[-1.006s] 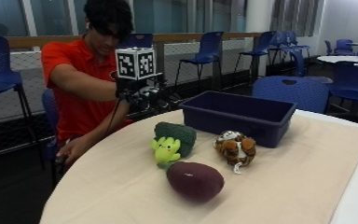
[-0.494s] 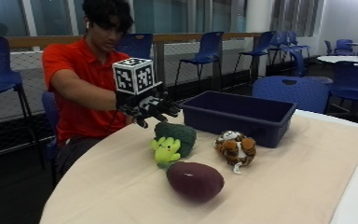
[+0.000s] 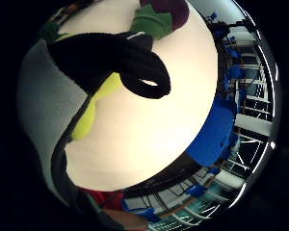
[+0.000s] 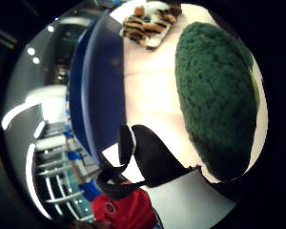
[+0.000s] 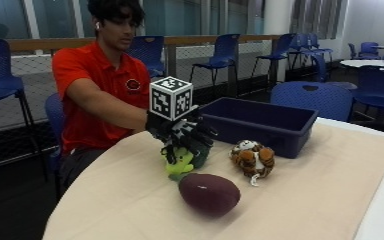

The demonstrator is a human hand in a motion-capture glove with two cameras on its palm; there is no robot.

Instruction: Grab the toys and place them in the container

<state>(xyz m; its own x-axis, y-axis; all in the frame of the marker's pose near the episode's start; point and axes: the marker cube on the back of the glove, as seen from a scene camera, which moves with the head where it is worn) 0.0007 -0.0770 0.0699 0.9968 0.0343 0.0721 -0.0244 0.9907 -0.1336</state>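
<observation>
Closest to us on the table [image 5: 325, 190] lies a dark red toy football [image 5: 209, 193]. Just behind it is the green plush toy [image 5: 181, 165], and to its right the tiger plush toy [image 5: 251, 158]. Farther back, near the far right of the table, sits the blue container [image 5: 262, 124]. We think no toy is inside it yet, so all three are still left to move. Our gloved right hand [image 5: 181, 135] is down on top of the green plush toy. Its fingers reach down over the toy, but we cannot tell if they are closed around it. The palm views show the fuzzy green toy very close.
</observation>
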